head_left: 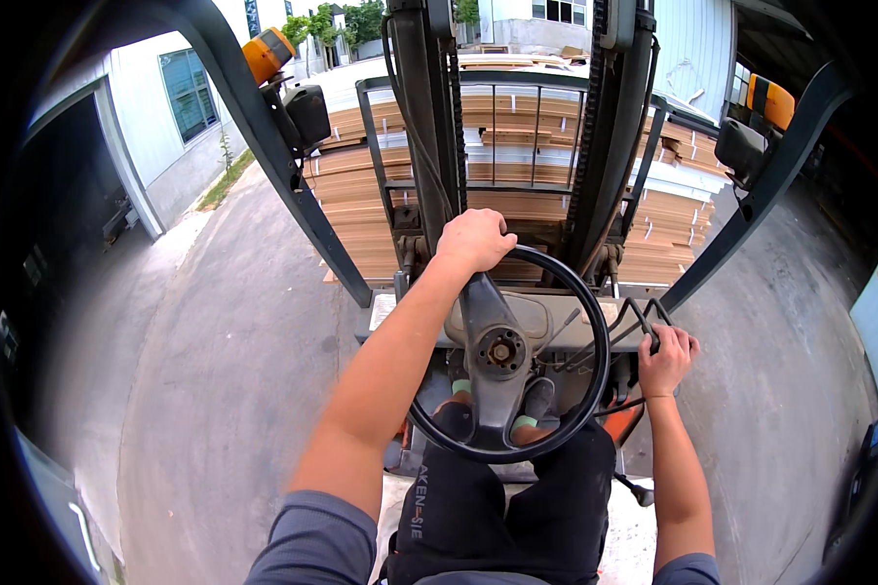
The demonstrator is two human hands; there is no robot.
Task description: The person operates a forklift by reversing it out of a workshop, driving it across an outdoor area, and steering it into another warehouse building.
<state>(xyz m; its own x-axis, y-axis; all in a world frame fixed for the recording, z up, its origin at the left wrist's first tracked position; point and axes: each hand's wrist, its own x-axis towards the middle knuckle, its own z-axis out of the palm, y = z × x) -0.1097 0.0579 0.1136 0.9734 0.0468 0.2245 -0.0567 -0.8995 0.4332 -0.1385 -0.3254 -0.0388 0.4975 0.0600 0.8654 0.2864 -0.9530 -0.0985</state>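
Observation:
I sit at the controls of a forklift. My left hand (473, 240) is closed over the top of the black steering wheel (603, 336), its arm stretched across the wheel's left side. Off to the right of the wheel, my right hand (666, 358) has its fingers wrapped round the black knobs of the control levers (630, 310). Beyond the wheel rises the dark lift mast (424, 117) with its chains. In front of the mast lies a large load of stacked brown boards (356, 200), seen through the load guard (493, 187).
Slanted frame posts (298, 210) flank me, carrying orange lamps (268, 55) and black work lights (307, 115). At left stands a white building (142, 117) with a dark doorway. Concrete ground (234, 361) spreads on both sides. A blue-white object (876, 292) stands at far right.

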